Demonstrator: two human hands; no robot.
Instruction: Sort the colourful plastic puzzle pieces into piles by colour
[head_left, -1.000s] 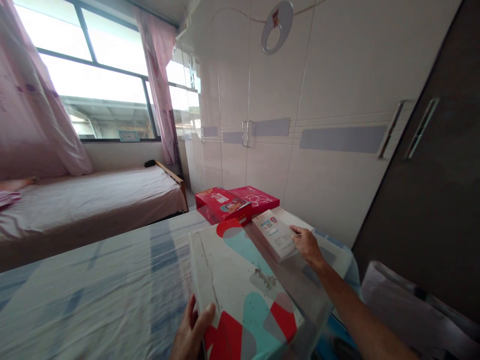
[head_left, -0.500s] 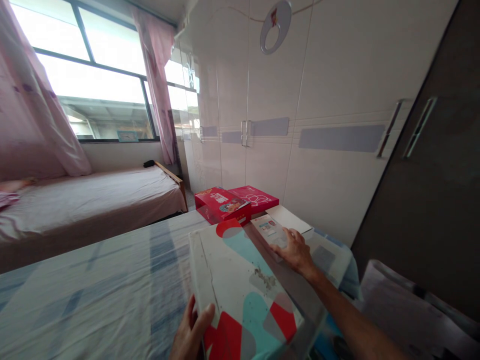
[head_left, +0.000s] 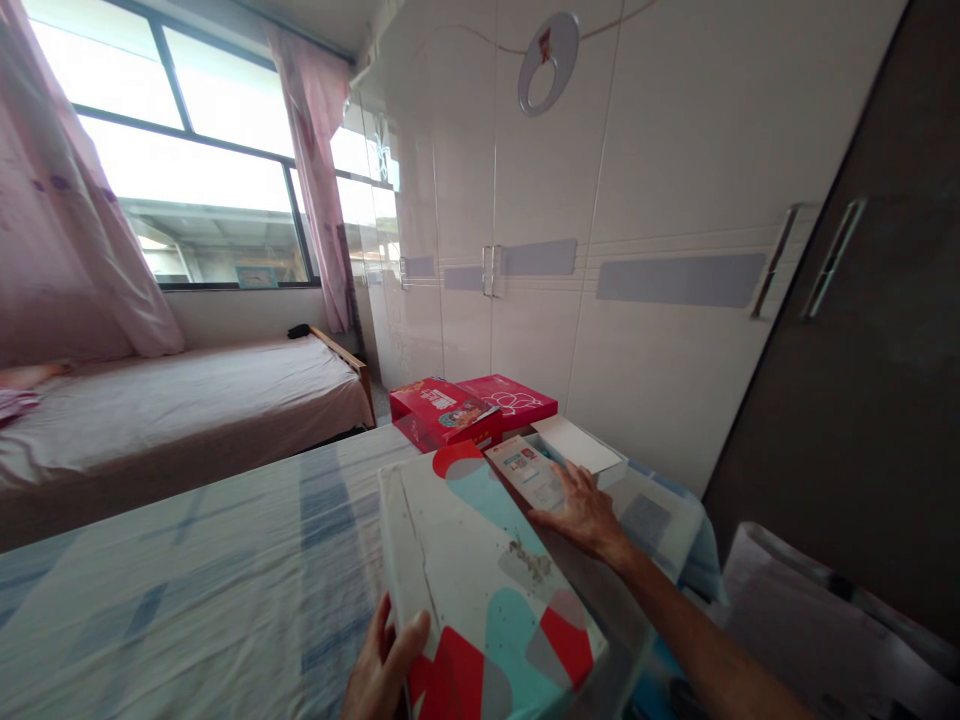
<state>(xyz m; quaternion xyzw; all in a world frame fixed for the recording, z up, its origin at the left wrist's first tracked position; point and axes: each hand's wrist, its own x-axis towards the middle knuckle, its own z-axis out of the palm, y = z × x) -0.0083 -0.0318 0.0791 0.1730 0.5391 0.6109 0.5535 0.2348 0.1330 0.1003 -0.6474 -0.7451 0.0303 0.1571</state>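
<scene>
A large box with white, red, grey and turquoise shapes [head_left: 465, 540] lies tilted in front of me, with a dirty patch and a crease on its face. My left hand [head_left: 386, 660] is closed on its near left edge, thumb on top. Beyond its right side, my right hand [head_left: 589, 510] grips a flat white piece with printed labels [head_left: 529, 470], its thumb and fingers on the edges. Whether that piece is a box or a lid I cannot tell. Just behind it is a white box [head_left: 581, 445] with a gap showing its inside.
Two red boxes [head_left: 442, 410] sit together at the far side of the bed, on a blue-and-white sheet [head_left: 247, 560]. A translucent plastic bin [head_left: 660, 520] is under my right forearm. White wardrobe doors [head_left: 660, 380] rise behind. Another bed [head_left: 195, 390] stands by the window.
My right hand has drawn the printed white piece slightly left and towards me, uncovering part of the white box behind. My left hand and the patterned box are almost unmoved.
</scene>
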